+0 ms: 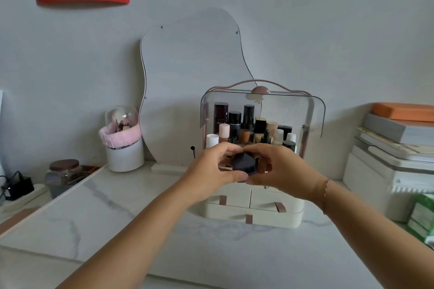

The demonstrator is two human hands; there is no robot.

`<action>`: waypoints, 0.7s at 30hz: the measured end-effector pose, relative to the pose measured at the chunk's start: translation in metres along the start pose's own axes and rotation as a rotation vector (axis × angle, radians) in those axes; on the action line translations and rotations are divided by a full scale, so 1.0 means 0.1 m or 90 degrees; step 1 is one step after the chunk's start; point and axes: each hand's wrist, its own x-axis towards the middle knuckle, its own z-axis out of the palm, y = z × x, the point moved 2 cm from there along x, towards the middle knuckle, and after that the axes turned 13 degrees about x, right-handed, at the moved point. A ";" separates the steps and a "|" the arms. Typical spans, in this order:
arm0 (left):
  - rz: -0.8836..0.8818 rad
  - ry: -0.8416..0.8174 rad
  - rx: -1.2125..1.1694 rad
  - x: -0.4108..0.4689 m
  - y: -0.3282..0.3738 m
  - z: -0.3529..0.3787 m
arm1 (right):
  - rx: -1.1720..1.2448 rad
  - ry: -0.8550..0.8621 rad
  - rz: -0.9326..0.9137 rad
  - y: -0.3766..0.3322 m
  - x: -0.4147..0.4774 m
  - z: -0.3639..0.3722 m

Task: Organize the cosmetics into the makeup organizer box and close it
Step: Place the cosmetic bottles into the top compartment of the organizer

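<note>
Only one readable label: "LORE" in pale letters, partly cut off, on the tall dark purple bottle at 10 o'clock inside the makeup organizer box. Other writing on the bottles too small to read.

Cream-coloured box at the centre of the marble-patterned tabletop, with three drawers low on the front, each with a brown pull tab. Above the drawers, an open compartment crowded with upright bottles: black caps, white ribbed caps, a pink cap, wooden caps, dropper tops. Clear curved lid raised over the compartment, with a pink round knob at 12 o'clock and a thin pink handle above it.

Small black jar with a faceted, hexagon-like shape, held in front of the box, at the level of the compartment's front edge. Left hand gripping the jar from 9 o'clock, thumb below and fingers curled over. Right hand closed on it from 3 o'clock, a thin bracelet at the wrist.

Wavy-edged mirror leaning on the wall at 11 o'clock from the box. White cup with a pink fluffy band further at 9 o'clock, beside a glass jar with a brown lid. Stack of books at 3 o'clock.
</note>
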 end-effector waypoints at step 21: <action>0.027 0.075 0.559 0.80 -0.07 -0.05 | -0.243 0.236 0.043 0.20 0.13 0.25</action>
